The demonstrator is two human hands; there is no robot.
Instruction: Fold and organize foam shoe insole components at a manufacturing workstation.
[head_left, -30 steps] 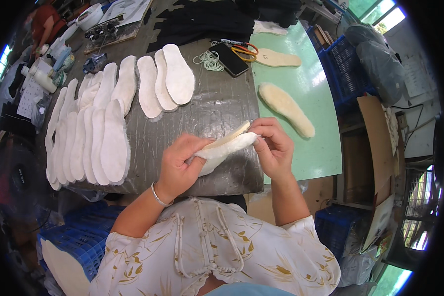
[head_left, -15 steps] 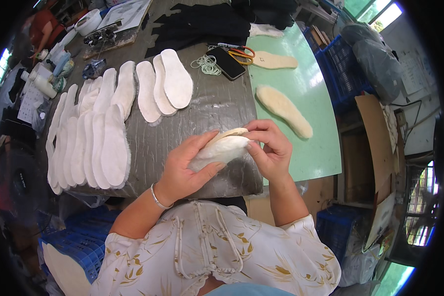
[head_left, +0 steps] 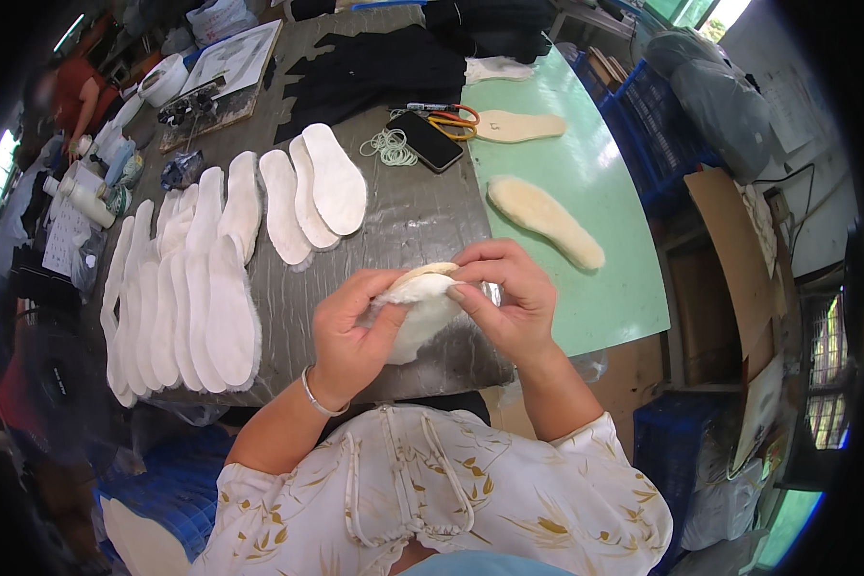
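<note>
Between my two hands is a fleecy insole [head_left: 426, 322], white and fluffy on the side toward me, with a cream layer edge showing along its top. My left hand [head_left: 353, 317] pinches its left end between thumb and fingers. With thumb and fingertips my right hand [head_left: 505, 300] grips the upper right edge. The insole is tilted above the front of the dark table, its lower end hanging down. A cream fleecy insole [head_left: 545, 223] lies on the green mat to the right, and a flat cream insole [head_left: 520, 127] lies farther back.
Rows of white insoles [head_left: 223, 312] overlap at left, with several more [head_left: 326, 178] beside them. A phone [head_left: 426, 141], orange-handled scissors [head_left: 459, 123] and pale rubber bands [head_left: 389, 148] lie mid-table. Black fabric [head_left: 374, 72] covers the back. A green mat [head_left: 595, 288] is at right; another person [head_left: 82, 91] is far left.
My left hand has shifted along the insole, its thumb now nearer the top edge. The insole's lower part now hangs down more. The view has tilted slightly.
</note>
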